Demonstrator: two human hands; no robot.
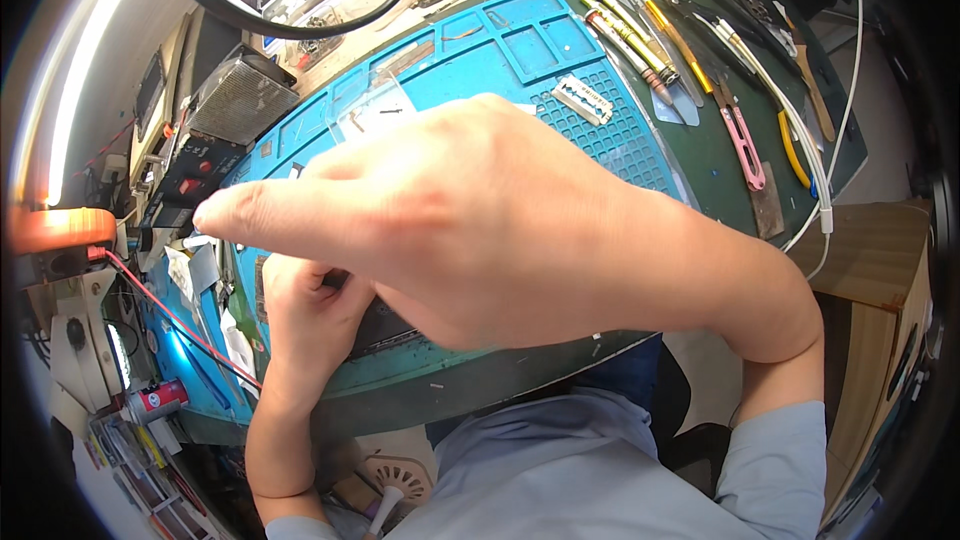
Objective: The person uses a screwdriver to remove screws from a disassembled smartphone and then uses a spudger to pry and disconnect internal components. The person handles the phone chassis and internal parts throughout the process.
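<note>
One dark, flat piece (385,327) lies toward the near edge of the blue silicone mat (640,147), too covered to tell its direction or long axis. The left hand (312,305), fingers curled, contents hidden, probably steadies it; the right hand (450,205) extends its index finger leftward, any pinch untellable. Screwdrivers (628,38) lie rightward, presumably for reach.

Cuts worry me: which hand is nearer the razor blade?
Right. In the picture, the right hand is below and left of the razor blade; the left hand is farther, toward lower left.
</note>
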